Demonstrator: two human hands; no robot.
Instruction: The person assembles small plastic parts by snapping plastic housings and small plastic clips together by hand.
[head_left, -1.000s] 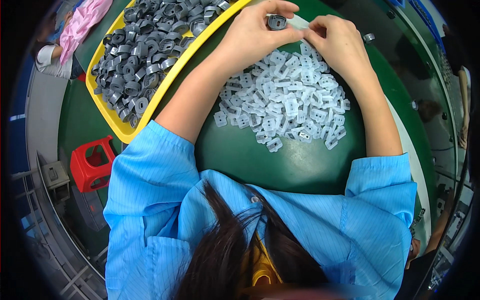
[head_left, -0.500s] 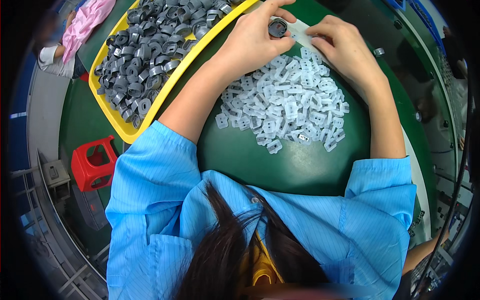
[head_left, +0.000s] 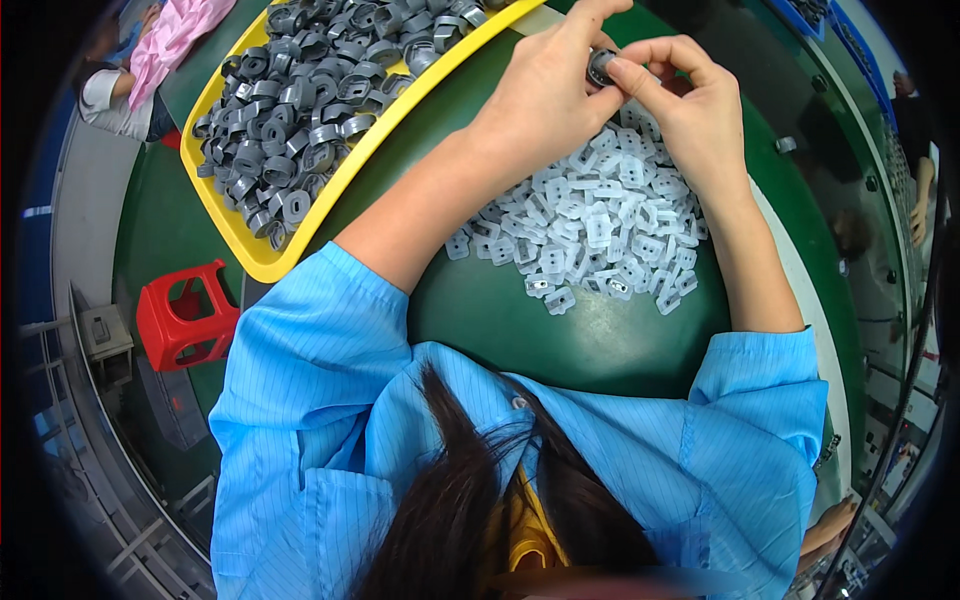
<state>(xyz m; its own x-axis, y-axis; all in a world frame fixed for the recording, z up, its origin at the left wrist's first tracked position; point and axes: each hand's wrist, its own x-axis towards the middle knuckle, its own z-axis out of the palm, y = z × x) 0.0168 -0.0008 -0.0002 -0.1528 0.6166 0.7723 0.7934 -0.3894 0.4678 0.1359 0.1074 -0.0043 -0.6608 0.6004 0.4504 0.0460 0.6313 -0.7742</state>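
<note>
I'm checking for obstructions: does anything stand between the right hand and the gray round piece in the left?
Nothing visible. The right hand reaches right up to the gray round piece, which the left hand holds. The translucent parts lie lower in view; anything tiny in between would be hidden.

over at the green table, person's left hand holds dark ring part, right hand touching it, by pile of translucent clips, yellow tray of gray rings at left.
</note>
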